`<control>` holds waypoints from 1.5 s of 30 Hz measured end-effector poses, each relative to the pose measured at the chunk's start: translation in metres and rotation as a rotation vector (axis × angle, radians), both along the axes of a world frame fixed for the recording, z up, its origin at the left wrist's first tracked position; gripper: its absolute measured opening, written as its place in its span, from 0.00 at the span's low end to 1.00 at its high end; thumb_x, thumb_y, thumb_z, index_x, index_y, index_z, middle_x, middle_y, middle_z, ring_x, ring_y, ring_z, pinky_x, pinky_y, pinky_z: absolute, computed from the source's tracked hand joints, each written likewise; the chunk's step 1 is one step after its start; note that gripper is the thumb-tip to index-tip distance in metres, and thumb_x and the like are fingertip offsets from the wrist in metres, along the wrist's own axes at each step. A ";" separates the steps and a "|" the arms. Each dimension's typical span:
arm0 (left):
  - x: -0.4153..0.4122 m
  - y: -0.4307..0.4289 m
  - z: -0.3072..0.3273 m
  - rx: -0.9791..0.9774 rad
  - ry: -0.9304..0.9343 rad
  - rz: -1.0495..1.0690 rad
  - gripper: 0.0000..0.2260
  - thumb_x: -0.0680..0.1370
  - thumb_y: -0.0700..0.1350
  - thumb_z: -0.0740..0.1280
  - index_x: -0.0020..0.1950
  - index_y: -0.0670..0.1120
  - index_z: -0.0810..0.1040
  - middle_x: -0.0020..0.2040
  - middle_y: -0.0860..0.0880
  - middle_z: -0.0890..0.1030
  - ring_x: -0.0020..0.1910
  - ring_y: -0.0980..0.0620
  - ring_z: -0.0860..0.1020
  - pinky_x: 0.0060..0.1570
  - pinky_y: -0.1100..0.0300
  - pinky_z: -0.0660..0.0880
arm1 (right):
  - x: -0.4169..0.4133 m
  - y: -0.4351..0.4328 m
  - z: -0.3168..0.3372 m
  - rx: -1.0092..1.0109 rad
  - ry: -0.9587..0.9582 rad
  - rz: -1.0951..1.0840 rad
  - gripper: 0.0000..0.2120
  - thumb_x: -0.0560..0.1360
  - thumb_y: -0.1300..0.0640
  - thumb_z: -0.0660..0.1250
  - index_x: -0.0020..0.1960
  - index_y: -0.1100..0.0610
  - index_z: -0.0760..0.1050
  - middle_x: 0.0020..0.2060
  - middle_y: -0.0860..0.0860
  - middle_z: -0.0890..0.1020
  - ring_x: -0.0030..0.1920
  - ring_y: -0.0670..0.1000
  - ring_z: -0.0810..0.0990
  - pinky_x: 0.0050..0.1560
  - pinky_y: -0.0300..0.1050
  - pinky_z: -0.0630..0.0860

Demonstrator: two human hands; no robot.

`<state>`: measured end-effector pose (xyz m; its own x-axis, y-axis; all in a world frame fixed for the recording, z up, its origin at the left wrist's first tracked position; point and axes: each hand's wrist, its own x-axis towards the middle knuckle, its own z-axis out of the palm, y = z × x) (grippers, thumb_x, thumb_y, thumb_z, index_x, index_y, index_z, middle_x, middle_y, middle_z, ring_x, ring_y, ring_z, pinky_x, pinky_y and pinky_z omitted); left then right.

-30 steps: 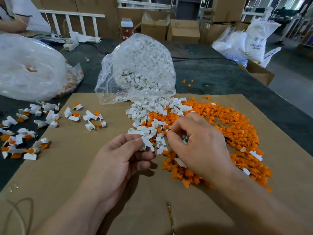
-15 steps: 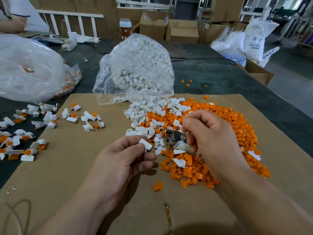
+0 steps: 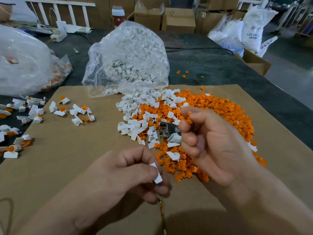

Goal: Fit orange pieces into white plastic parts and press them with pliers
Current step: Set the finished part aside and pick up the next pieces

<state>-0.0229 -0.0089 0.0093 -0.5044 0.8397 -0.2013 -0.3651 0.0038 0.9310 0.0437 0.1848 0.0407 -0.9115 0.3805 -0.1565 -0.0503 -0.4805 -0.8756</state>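
Low over the cardboard [image 3: 67, 167], left hand [image 3: 135, 173] pinching a white part [image 3: 156, 173] between thumb and fingers. Raised above the heap of orange pieces [image 3: 228, 112], right hand [image 3: 208, 143] curled round the pliers [image 3: 167, 131] (only the metal head showing, handles hidden in the palm), fingertips [image 3: 184, 113] nipping one orange piece [image 3: 189, 117]. On the white sack [image 3: 254, 29] at far right, blue lettering beginning "ABS"; the rest too blurred to read.

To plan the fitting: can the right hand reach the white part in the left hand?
Probably yes: the white part juts from the left hand, with nothing between it and the right hand.
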 end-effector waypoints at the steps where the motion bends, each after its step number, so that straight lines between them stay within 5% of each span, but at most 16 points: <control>1: 0.001 0.002 -0.003 -0.002 0.032 0.041 0.07 0.67 0.44 0.74 0.41 0.42 0.82 0.47 0.33 0.83 0.47 0.36 0.83 0.41 0.52 0.78 | 0.000 -0.002 -0.003 -0.026 -0.012 0.013 0.09 0.77 0.62 0.60 0.48 0.57 0.79 0.34 0.54 0.77 0.27 0.48 0.70 0.21 0.39 0.65; 5: -0.003 0.010 -0.012 0.002 0.052 0.273 0.11 0.66 0.47 0.77 0.44 0.42 0.84 0.52 0.37 0.85 0.51 0.37 0.83 0.55 0.46 0.77 | 0.006 -0.001 -0.012 -0.010 0.009 0.094 0.08 0.79 0.62 0.60 0.52 0.59 0.79 0.40 0.57 0.81 0.29 0.48 0.75 0.25 0.40 0.71; 10: 0.004 0.015 -0.008 -0.007 0.147 0.365 0.16 0.63 0.51 0.80 0.46 0.44 0.85 0.50 0.41 0.86 0.50 0.38 0.83 0.58 0.37 0.77 | 0.008 0.002 -0.011 0.038 0.089 0.125 0.09 0.72 0.58 0.67 0.51 0.58 0.82 0.44 0.58 0.82 0.34 0.51 0.78 0.29 0.41 0.75; 15: -0.001 0.012 0.001 -0.102 0.346 0.521 0.19 0.58 0.60 0.78 0.42 0.50 0.85 0.31 0.53 0.78 0.31 0.56 0.74 0.31 0.60 0.72 | 0.010 0.000 -0.013 0.238 0.064 0.114 0.11 0.71 0.54 0.70 0.53 0.52 0.83 0.37 0.53 0.80 0.35 0.50 0.77 0.32 0.41 0.75; 20: 0.003 0.012 0.006 -0.085 0.191 0.530 0.16 0.58 0.54 0.81 0.38 0.47 0.83 0.30 0.50 0.74 0.28 0.56 0.70 0.26 0.64 0.69 | 0.011 -0.007 -0.020 0.473 0.059 0.104 0.10 0.73 0.51 0.69 0.53 0.47 0.83 0.34 0.53 0.81 0.32 0.52 0.79 0.34 0.40 0.76; 34: 0.010 0.022 0.014 0.064 0.063 0.581 0.03 0.59 0.45 0.73 0.31 0.48 0.81 0.30 0.43 0.79 0.26 0.52 0.75 0.21 0.64 0.70 | 0.009 -0.017 -0.017 -0.062 0.119 0.439 0.06 0.73 0.60 0.68 0.47 0.61 0.82 0.35 0.55 0.81 0.28 0.48 0.77 0.25 0.38 0.74; 37: 0.010 0.022 0.009 0.106 0.103 0.570 0.11 0.60 0.35 0.76 0.37 0.48 0.84 0.30 0.43 0.78 0.26 0.52 0.77 0.22 0.64 0.71 | 0.008 -0.017 -0.014 -0.182 0.118 0.471 0.05 0.73 0.60 0.68 0.45 0.60 0.82 0.36 0.56 0.80 0.28 0.47 0.76 0.24 0.37 0.73; 41: 0.011 0.023 0.006 0.146 0.207 0.520 0.13 0.66 0.39 0.71 0.49 0.49 0.86 0.34 0.45 0.79 0.30 0.52 0.79 0.25 0.63 0.73 | 0.009 -0.015 -0.012 -0.311 0.111 0.536 0.06 0.75 0.60 0.66 0.45 0.60 0.80 0.38 0.55 0.79 0.29 0.47 0.76 0.25 0.37 0.73; 45: 0.014 0.023 0.006 0.142 0.295 0.547 0.10 0.69 0.40 0.70 0.47 0.51 0.86 0.33 0.46 0.79 0.30 0.52 0.79 0.25 0.63 0.73 | 0.008 -0.015 -0.013 -0.325 0.109 0.537 0.06 0.77 0.61 0.64 0.45 0.60 0.79 0.38 0.55 0.79 0.30 0.47 0.76 0.26 0.37 0.73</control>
